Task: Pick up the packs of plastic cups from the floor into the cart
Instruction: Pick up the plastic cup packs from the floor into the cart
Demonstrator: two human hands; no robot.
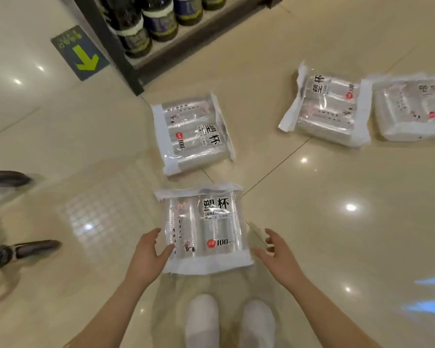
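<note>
Both hands, left [150, 254] and right [276, 249], spread either side of the lower-centre pack [204, 227] (neither gripping): clamp its edges evenly, lift level

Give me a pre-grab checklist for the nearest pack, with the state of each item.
1. Nearest pack flat on the floor, nothing on it: ok.
2. Left hand at the pack's left edge, thumb touching the wrap: ok.
3. Right hand gripping the pack: not ok, it is open beside the right edge, apart from it.
4. Wrap intact: cannot tell.
5. Cart within reach: cannot tell, none in view.
6. Other packs left to collect: three, middle pack and two at right.
</note>
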